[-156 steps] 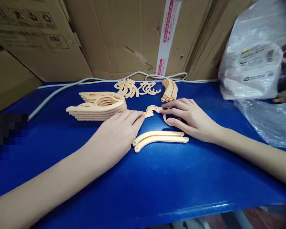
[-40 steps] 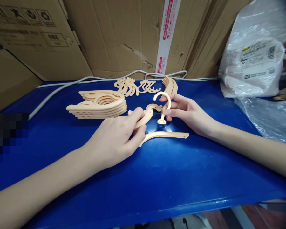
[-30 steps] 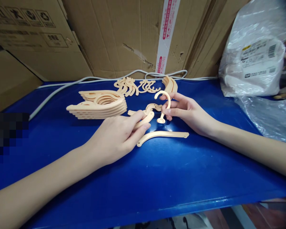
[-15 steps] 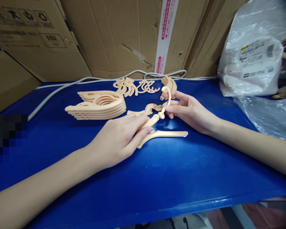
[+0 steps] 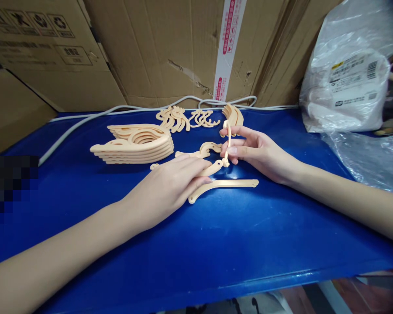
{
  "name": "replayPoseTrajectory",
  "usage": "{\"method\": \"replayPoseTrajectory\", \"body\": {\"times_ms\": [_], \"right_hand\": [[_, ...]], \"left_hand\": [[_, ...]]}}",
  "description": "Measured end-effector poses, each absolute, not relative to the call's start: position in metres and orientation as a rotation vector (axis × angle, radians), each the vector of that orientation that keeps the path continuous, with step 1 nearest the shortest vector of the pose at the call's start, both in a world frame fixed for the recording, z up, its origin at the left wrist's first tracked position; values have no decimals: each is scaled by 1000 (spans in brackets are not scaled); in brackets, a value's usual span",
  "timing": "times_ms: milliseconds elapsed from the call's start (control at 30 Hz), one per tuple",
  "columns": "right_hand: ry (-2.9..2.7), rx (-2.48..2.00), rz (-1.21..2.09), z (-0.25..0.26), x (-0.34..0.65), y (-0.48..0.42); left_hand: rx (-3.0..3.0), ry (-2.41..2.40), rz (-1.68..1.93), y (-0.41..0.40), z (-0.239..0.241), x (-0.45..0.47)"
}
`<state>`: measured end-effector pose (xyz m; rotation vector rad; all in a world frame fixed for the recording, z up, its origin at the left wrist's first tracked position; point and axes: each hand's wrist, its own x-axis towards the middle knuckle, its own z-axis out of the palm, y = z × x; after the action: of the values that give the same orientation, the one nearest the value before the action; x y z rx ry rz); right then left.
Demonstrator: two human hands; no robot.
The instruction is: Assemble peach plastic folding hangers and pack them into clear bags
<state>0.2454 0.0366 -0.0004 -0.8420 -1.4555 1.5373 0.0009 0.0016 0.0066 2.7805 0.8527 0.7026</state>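
My left hand (image 5: pixel 170 183) is closed around a beige plastic hanger arm (image 5: pixel 212 168), whose rounded end with a hole sticks out past the fingers. Between the thumb and fingers of my right hand (image 5: pixel 253 148) is a beige hanger hook (image 5: pixel 228 135), its curve up and its knobbed base (image 5: pixel 225 162) down. That base is right beside the end of the arm; I cannot tell if they touch. Another loose hanger arm (image 5: pixel 229 183) lies on the blue table just in front of my hands. Behind them rests a curved hanger piece (image 5: pixel 209 147), partly covered by my hands.
A stack of beige hanger pieces (image 5: pixel 131 150) stands at the left. Several loose hooks (image 5: pixel 203 118), more curved parts (image 5: pixel 173 118) and a small stack of arms (image 5: pixel 233 114) lie at the back. A white cable (image 5: pixel 118 108) runs before cardboard boxes (image 5: pixel 170 48). Clear plastic packaging (image 5: pixel 347 87) sits at right.
The hook has turned in my right fingers, and its base has shifted slightly right and down. My left hand has moved the arm's end a little to the right.
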Motion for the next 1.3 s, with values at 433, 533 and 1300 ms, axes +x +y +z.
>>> {"method": "replayPoseTrajectory", "body": {"times_ms": [433, 533, 1300], "right_hand": [[-1482, -842, 1505, 1, 243, 33], [-1498, -878, 1480, 3, 241, 31], [-1536, -912, 1324, 7, 237, 23]], "left_hand": [[3104, 854, 772, 3, 3, 0], [3174, 842, 715, 1, 5, -1], [3214, 919, 665, -6, 4, 7]]}}
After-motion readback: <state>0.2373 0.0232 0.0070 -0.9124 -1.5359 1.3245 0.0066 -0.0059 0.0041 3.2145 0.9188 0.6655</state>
